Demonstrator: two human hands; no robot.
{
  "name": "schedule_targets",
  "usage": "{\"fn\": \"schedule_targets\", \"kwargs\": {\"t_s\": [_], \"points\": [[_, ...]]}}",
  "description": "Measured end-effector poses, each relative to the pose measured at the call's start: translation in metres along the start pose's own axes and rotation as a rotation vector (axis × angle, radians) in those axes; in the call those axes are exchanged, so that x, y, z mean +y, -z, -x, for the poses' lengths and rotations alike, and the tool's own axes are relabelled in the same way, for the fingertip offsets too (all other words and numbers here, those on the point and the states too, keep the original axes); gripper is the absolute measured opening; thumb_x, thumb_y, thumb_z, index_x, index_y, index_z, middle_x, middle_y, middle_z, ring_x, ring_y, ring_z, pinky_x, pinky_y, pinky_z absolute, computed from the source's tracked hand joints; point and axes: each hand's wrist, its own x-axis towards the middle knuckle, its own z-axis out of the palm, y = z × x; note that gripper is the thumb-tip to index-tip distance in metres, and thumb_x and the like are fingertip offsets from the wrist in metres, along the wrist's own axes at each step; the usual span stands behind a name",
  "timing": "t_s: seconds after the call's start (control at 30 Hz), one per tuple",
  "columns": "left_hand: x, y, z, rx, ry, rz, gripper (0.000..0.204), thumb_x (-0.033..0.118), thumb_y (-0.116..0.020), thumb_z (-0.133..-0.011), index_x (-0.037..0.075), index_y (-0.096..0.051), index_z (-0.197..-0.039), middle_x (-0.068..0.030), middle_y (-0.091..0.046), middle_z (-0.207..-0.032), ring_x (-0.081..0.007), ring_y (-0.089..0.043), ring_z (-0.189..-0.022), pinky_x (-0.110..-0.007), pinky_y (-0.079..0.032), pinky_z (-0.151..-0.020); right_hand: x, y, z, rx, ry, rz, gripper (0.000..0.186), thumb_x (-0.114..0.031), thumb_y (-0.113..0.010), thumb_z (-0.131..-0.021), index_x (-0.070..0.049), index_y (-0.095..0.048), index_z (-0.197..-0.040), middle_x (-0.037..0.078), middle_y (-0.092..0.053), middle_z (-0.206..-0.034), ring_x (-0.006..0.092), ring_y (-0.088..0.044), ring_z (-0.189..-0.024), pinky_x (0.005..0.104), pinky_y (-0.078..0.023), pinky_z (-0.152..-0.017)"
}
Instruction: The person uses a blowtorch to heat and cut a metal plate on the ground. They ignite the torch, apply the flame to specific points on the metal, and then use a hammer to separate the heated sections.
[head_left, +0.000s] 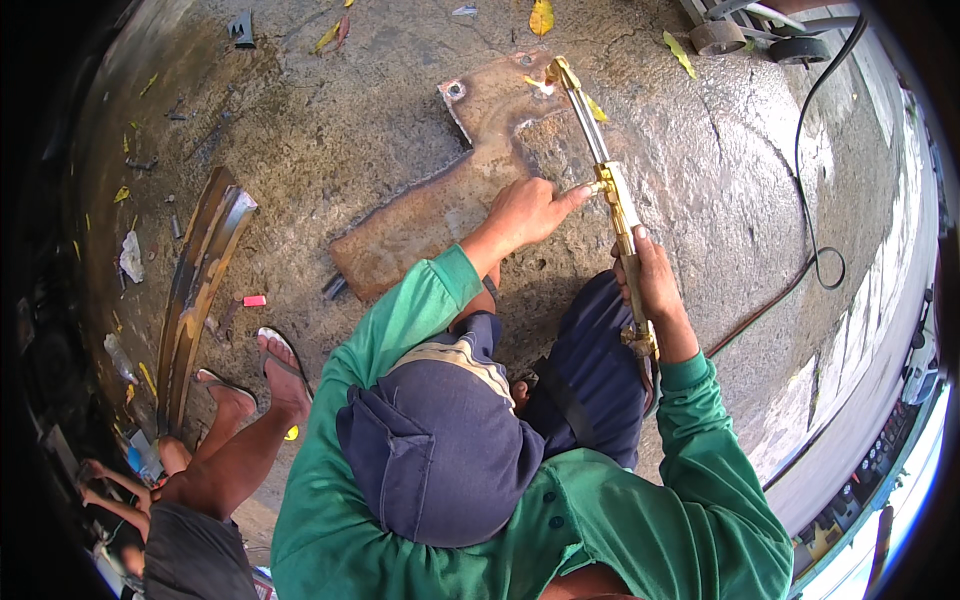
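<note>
Your right hand (650,275) wraps the torch (615,192), likely steadying it while your left hand (533,212) pinches its knob (598,187).

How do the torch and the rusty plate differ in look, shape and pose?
The torch is shiny, brass-coloured and silver; the plate is dull, rusty brown. The torch is long and slim; the plate is broad and flat. The right hand holds the torch; the plate lies on the ground. Both look metallic.

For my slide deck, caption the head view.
Right hand grips a torch, left hand at its knob, tip by a rusty plate.
</note>
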Motion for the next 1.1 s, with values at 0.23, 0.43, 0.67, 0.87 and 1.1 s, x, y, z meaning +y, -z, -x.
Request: {"fn": "schedule_targets", "kwargs": {"t_s": [0.23,0.43,0.67,0.87,1.1], "points": [[-0.001,-0.002,0.000,0.022,-0.013,-0.016,0.088,0.079,-0.049,-0.093,-0.005,-0.069,-0.073,-0.0249,-0.064,-0.066,-0.0434,-0.069,-0.073,-0.053,-0.051,-0.069,-0.002,0.000,0.001,-0.001,0.004,0.001,0.072,-0.068,-0.038,-0.104,-0.001,-0.063,-0.100,0.003,-0.054,-0.063,0.0129,-0.053,-0.047,0.0294,-0.044,-0.044],[-0.001,0.000,-0.001,0.016,-0.021,-0.004,0.087,0.079,-0.048,-0.093,-0.003,-0.069,-0.072,-0.0236,-0.065,-0.066,-0.0426,-0.069,-0.073,-0.053,-0.051,-0.070,-0.004,-0.002,-0.001,0.017,-0.016,0.001,0.066,-0.063,-0.035,-0.106,-0.004,-0.063,-0.099,0.002,-0.055,-0.062,0.0115,-0.050,-0.046,0.0278,-0.042,-0.043],[-0.006,-0.003,-0.003,0.028,-0.028,0.004,0.089,0.079,-0.048,-0.093,-0.005,-0.068,-0.072,-0.0238,-0.064,-0.065,-0.0430,-0.068,-0.071,-0.054,-0.050,-0.069,-0.004,-0.002,-0.001,0.015,-0.018,0.007,0.066,-0.063,-0.035,-0.106,-0.005,-0.064,-0.098,0.002,-0.056,-0.062,0.0117,-0.050,-0.046,0.0277,-0.043,-0.044],[-0.006,-0.002,-0.002,0.021,-0.015,-0.006,0.088,0.078,-0.049,-0.093,-0.005,-0.068,-0.073,-0.0246,-0.064,-0.066,-0.0430,-0.068,-0.072,-0.053,-0.050,-0.069,-0.005,-0.003,-0.001,0.005,-0.011,0.010,0.066,-0.064,-0.035,-0.106,-0.005,-0.064,-0.098,0.002,-0.056,-0.062,0.0118,-0.051,-0.046,0.0276,-0.043,-0.044],[-0.011,-0.005,-0.002,0.041,-0.044,0.020,0.085,0.076,-0.050,-0.094,-0.003,-0.070,-0.074,-0.0229,-0.066,-0.068,-0.0413,-0.069,-0.073,-0.052,-0.051,-0.070,-0.004,-0.001,-0.002,-0.018,-0.028,0.001,0.070,-0.066,-0.037,-0.105,0.000,-0.063,-0.103,0.002,-0.054,-0.063,0.0125,-0.051,-0.047,0.0293,-0.043,-0.044]]}}
